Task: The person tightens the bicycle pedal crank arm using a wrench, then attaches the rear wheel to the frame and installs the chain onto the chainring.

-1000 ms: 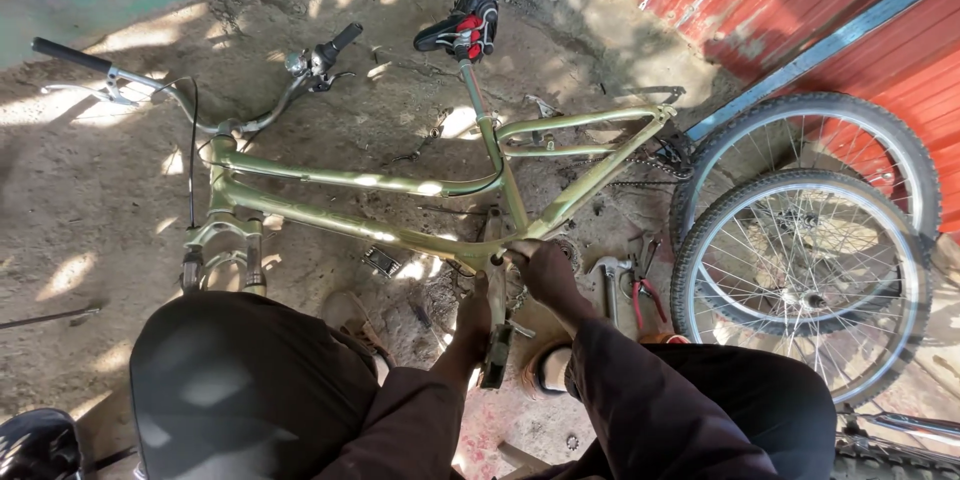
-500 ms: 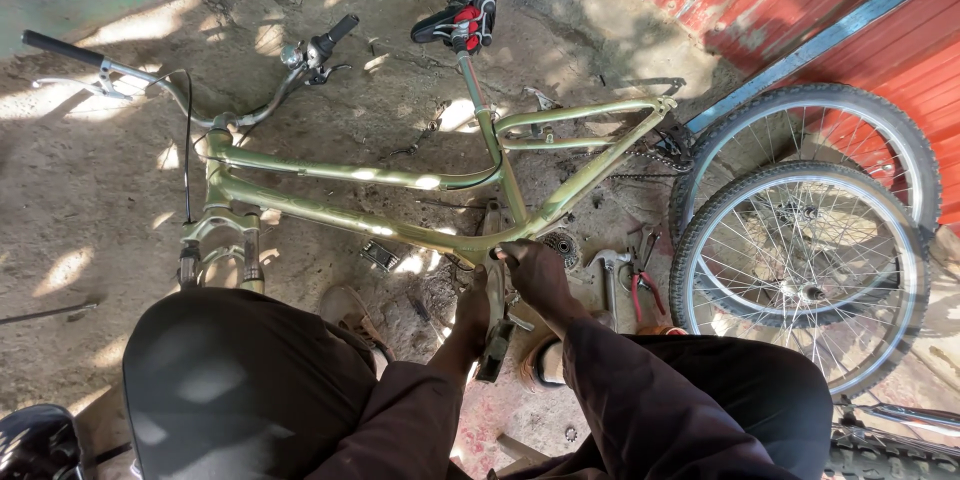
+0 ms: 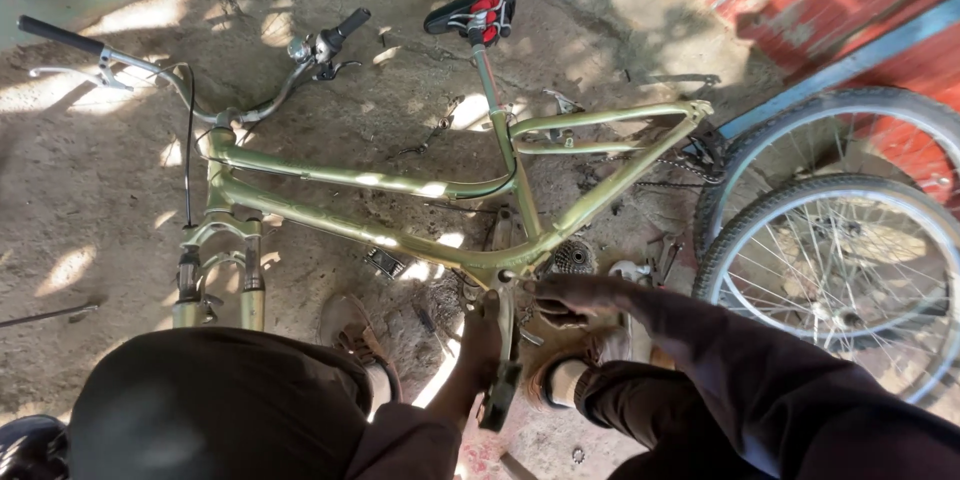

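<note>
A green bicycle frame without wheels lies on its side on the dirt. My left hand is closed around the dark crank arm, whose pedal points toward me. My right hand rests just right of the bottom bracket, fingers curled toward it. Whatever those fingers hold is hidden. Both my sleeves are dark, and my knees fill the bottom of the view.
Two spoked wheels lean against a red wall at the right. A sprocket cluster and loose tools lie by the frame. The handlebar lies far left, the black and red saddle at the top. My shoe is below the crank.
My right hand has slid a little to the right of the bottom bracket. My left hand stays on the crank arm. The view has shifted slightly.
</note>
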